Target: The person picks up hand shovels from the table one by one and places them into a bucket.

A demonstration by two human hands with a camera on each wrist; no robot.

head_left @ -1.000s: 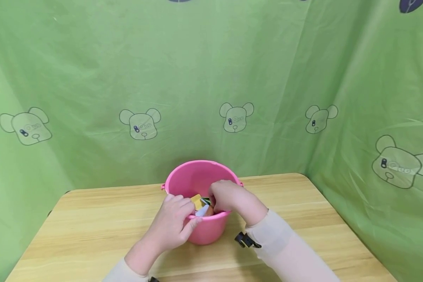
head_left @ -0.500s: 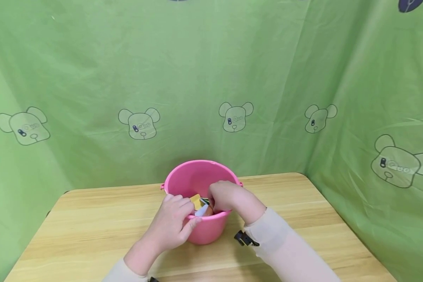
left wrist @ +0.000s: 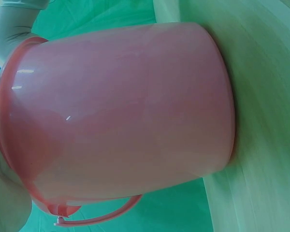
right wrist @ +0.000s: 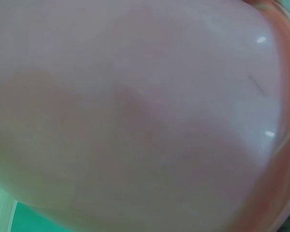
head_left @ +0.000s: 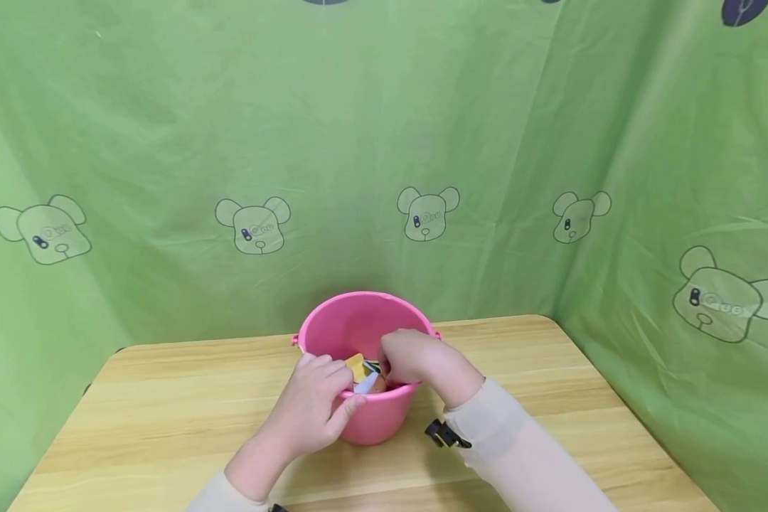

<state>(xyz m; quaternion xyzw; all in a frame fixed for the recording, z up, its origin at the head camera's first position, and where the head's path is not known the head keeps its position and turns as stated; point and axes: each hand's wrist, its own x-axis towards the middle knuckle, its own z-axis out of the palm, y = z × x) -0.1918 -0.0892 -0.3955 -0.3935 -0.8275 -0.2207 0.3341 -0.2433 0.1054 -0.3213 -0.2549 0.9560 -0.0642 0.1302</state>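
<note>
A pink bucket [head_left: 372, 421] stands upright on the table, and its outer wall fills much of both wrist views. My left hand [head_left: 312, 404] grips the near-left rim, fingers over the inside and thumb along the outside. Over the right side of the rim, my right hand [head_left: 411, 355] reaches into the bucket. Its fingertips are hidden among the contents, so what they hold cannot be seen. Beside them in the bucket lie a yellow piece [head_left: 355, 364], a pale blue piece [head_left: 366, 384] and a brown piece [head_left: 380, 385]. Something dark green shows behind these.
The bucket stands on a light wooden table [head_left: 185, 405]. Its curved pink handle [left wrist: 108, 217] hangs down the side in the left wrist view. Green cloth [head_left: 345, 128] printed with bear heads rises behind the table and along both sides.
Hardly anything differs. The left hand stays on the rim and the right hand stays inside the bucket, with only a slight shift of its fingers.
</note>
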